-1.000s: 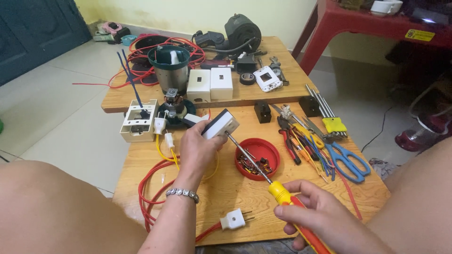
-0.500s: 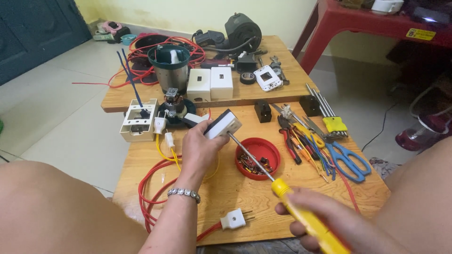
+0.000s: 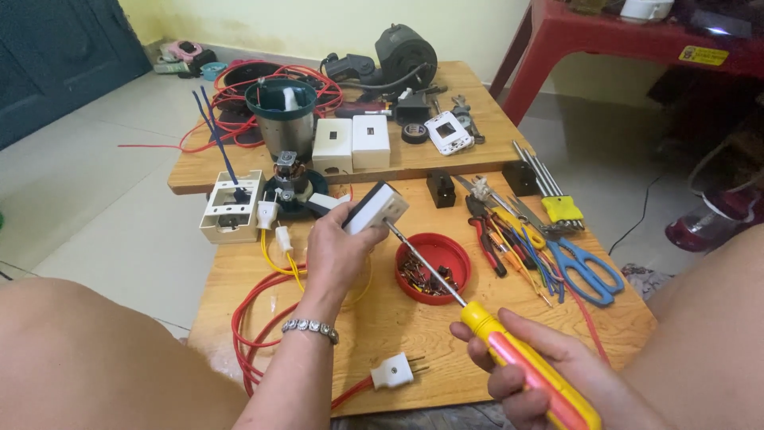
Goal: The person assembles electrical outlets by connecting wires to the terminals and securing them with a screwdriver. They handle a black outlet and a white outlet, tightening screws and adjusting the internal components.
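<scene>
L hand (image 3: 338, 255) clamped on the small white switch box (image 3: 377, 209), holding it up off the counter (image 3: 382, 326); R hand (image 3: 529, 362) wrapped round the yellow/pink screwdriver (image 3: 509, 350). Vs 1 s ago: R hand barely shifted, shaft tip now at the box's edge, so driver looks seated on a screw. Red screw dish (image 3: 434, 267) sits between the hands, pliers and blue scissors (image 3: 585, 267) beyond R hand.

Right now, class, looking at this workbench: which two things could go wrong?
1. The screwdriver tip meets the white switch box held in the air by the left hand; a slip could jab the fingers.
2. The red dish of screws sits right under the shaft; a knock from the right hand might scatter them.
</scene>
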